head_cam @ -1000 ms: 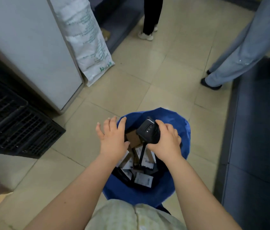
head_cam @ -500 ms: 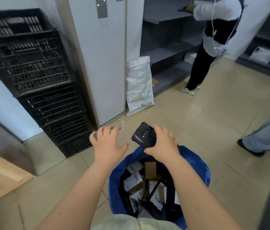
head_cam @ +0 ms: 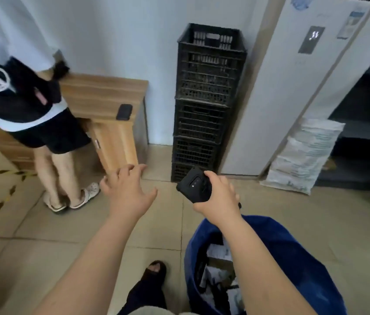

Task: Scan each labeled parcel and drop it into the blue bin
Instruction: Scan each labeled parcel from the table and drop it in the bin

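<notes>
My right hand (head_cam: 219, 196) grips a black handheld scanner (head_cam: 195, 185), held out over the tiled floor just beyond the blue bin (head_cam: 297, 258). The bin stands at the lower right, and several labeled parcels (head_cam: 219, 269) lie inside it, partly hidden by my right forearm. My left hand (head_cam: 127, 191) is stretched forward to the left of the scanner with its fingers spread, and it holds nothing.
A wooden desk (head_cam: 102, 96) with a dark phone (head_cam: 124, 112) on its corner stands ahead on the left. A person in black shorts (head_cam: 49, 130) stands beside it. Stacked black crates (head_cam: 204, 105), a white cabinet (head_cam: 277, 87) and a white sack (head_cam: 302, 158) line the wall.
The view has swung left, away from the bin, which now sits at the lower right. The desk and a person have come into view. Both hands stay outstretched, with the scanner still gripped.
</notes>
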A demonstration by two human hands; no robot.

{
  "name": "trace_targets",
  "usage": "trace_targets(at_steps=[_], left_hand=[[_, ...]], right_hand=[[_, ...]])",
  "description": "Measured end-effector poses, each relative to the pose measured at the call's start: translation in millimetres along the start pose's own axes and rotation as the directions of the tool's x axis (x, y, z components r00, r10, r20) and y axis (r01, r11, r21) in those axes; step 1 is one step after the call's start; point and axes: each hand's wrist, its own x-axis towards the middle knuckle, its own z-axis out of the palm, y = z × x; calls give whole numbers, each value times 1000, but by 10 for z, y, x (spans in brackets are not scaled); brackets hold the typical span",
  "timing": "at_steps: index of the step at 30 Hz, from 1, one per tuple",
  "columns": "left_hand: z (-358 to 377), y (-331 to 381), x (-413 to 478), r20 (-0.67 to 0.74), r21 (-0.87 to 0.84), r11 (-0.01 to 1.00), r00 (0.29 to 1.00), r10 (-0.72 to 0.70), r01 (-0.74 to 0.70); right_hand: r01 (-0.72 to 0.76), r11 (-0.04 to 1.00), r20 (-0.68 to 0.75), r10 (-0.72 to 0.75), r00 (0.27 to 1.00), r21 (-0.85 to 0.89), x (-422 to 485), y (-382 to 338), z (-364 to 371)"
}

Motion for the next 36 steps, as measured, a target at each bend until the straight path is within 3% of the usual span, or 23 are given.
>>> trace_targets(at_steps=[5,10,16,19,22,27,31,36], left_hand=[[-569,-964,-473,-60,-8,953,951,-303,303],[-1165,-1833,-935,-198,48,839,828,-524,542],[-1945,-3197,-1600,-290,-4,693,663,-690,721],[-2280,-3777,-1948,-305,-24,614,579,-756,789],[-2669,-4468,-2370,-354,-52,495,447,-821,868],[-3131,-5292,-2908,-393,-99,356,292,-872,929],[-3270,-5720,-3087,-390,-93,300,243,-888,949],[-3234,-6112,-2950,-356,-106,252,200,-913,962]], right_hand=[[253,967,191,-248,950,-2,-207,-865,489],[486,874,276,-464,841,-10,-562,-1790,1018],[696,716,324,-671,667,52,-1150,-3080,1894],[738,673,353,-705,616,57,-1494,-3642,2368],[799,594,396,-760,516,98,-1931,-4295,2903],[858,492,465,-799,380,145,-2577,-5143,3613],[865,469,507,-797,329,177,-2909,-5576,4054],[868,475,545,-770,331,146,-2886,-5878,4437]])
